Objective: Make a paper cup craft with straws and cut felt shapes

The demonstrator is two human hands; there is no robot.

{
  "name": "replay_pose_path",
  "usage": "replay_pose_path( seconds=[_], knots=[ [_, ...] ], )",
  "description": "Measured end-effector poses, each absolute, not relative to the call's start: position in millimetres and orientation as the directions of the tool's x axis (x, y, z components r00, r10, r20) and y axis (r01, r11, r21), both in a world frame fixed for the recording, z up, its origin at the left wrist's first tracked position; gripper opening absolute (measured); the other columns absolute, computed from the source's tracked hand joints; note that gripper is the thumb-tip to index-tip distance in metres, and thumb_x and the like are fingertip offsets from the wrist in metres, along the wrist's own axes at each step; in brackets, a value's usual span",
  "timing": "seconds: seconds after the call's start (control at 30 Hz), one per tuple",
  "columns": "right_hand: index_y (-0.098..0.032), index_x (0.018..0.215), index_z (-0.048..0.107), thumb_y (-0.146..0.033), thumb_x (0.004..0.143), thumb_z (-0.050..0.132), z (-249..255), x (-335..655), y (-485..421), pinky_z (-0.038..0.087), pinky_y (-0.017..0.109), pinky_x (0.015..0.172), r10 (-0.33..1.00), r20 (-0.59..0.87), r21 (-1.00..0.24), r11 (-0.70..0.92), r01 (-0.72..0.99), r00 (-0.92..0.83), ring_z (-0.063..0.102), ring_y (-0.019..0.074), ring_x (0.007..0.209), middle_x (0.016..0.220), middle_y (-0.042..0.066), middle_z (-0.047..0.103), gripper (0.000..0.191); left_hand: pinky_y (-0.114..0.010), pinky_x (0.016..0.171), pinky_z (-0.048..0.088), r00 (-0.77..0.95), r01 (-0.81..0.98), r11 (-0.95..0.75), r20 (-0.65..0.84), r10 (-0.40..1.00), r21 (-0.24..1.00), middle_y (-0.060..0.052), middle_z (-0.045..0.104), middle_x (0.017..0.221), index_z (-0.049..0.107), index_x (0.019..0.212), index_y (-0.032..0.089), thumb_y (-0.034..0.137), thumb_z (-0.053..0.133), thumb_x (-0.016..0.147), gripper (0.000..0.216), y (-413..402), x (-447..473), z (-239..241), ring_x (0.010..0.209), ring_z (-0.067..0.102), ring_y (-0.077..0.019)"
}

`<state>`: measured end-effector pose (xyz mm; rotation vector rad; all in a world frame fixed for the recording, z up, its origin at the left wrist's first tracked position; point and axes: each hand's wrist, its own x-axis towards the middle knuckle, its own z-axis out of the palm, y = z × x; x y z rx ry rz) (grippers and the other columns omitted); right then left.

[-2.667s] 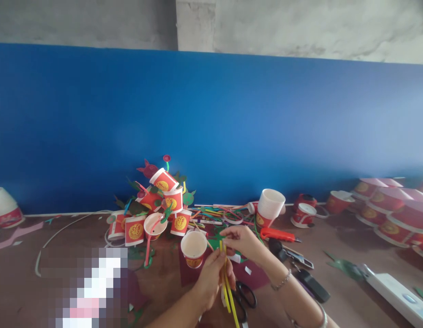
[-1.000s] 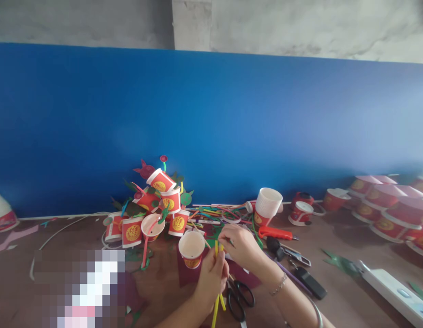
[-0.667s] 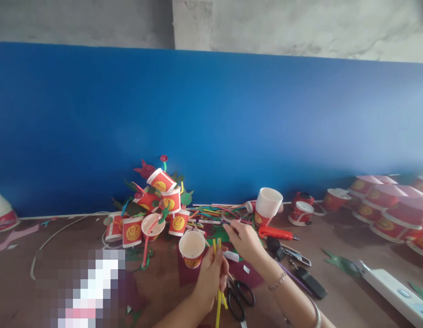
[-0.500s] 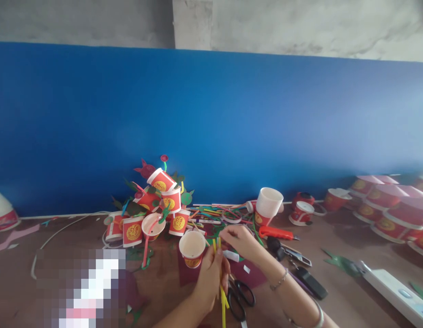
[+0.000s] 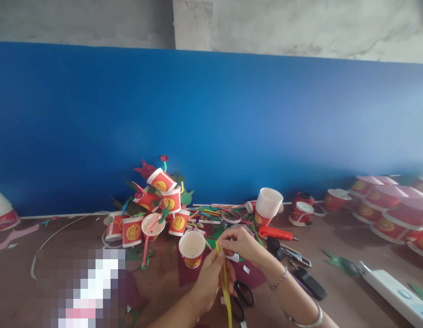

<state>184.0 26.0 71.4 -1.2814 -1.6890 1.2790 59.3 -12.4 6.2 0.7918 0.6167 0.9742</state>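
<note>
Brown desk (image 5: pixel 160 279), blue panel (image 5: pixel 211 114): yellow strip (image 5: pixel 227 303) between two hands

Fingers of the left hand (image 5: pixel 207 280) pinch it just below its upper tip; those of the right hand (image 5: pixel 241 243) meet that tip, their grip unclear. It slants down past the left palm. Forearms angle inward, right wrist bent. Nearby stands a paper cup (image 5: pixel 192 261).

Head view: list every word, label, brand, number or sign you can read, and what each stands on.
No text can be read with certainty.
Yellow emblems on the red paper cups: too blurred to read.
Far-left cup, mark on its red band: too blurred.
White power strip: any markings too small to read.
</note>
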Motion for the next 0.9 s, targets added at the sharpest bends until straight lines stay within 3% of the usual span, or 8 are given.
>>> replay_pose_path(
  seconds=[0.23,0.37,0.67,0.9],
  knots=[
    [-0.014,0.065,0.072,-0.024,0.073,0.061,70.8,190.4,28.3,0.039,0.021,0.050,0.935,0.022,-0.901,0.172,0.399,-0.353,0.047,0.0101,0.048,0.050,-0.001,0.057,0.017,-0.023,0.045,0.045,0.497,-0.514,0.411,-0.129,0.858,0.753,-0.004,0.068,0.069,0.052,0.091,0.015,0.055,0.065,0.074,0.046,-13.2,55.9,10.0,0.043,0.061,-0.0136],
    [-0.014,0.068,0.074,-0.024,0.074,0.061,71.6,191.8,28.6,0.040,0.021,0.052,0.914,0.055,-0.898,0.222,0.380,-0.403,0.050,0.0103,0.052,0.057,0.001,0.062,0.018,-0.025,0.049,0.047,0.509,-0.531,0.421,-0.120,0.853,0.736,-0.002,0.067,0.065,0.049,0.090,0.017,0.052,0.064,0.076,0.041,-14.0,56.1,9.4,0.046,0.063,-0.0150],
    [-0.012,0.084,0.075,-0.030,0.073,0.066,64.4,192.0,30.3,0.041,0.022,0.051,0.930,-0.032,-0.949,0.087,0.304,-0.365,0.050,0.0094,0.045,0.047,-0.002,0.059,0.023,-0.029,0.056,0.052,0.535,-0.533,0.441,-0.116,0.837,0.722,-0.002,0.068,0.067,0.047,0.088,0.018,0.050,0.064,0.078,0.037,-13.8,55.3,10.0,0.052,0.067,-0.0168],
    [-0.014,0.079,0.076,-0.030,0.072,0.067,60.6,195.4,32.5,0.041,0.022,0.050,0.917,0.009,-0.957,0.124,0.263,-0.399,0.050,0.0095,0.045,0.047,-0.002,0.059,0.020,-0.027,0.052,0.051,0.563,-0.545,0.464,-0.105,0.820,0.698,-0.003,0.068,0.068,0.049,0.090,0.017,0.048,0.062,0.080,0.035,-12.9,55.4,6.1,0.050,0.066,-0.0163]
  ],
)
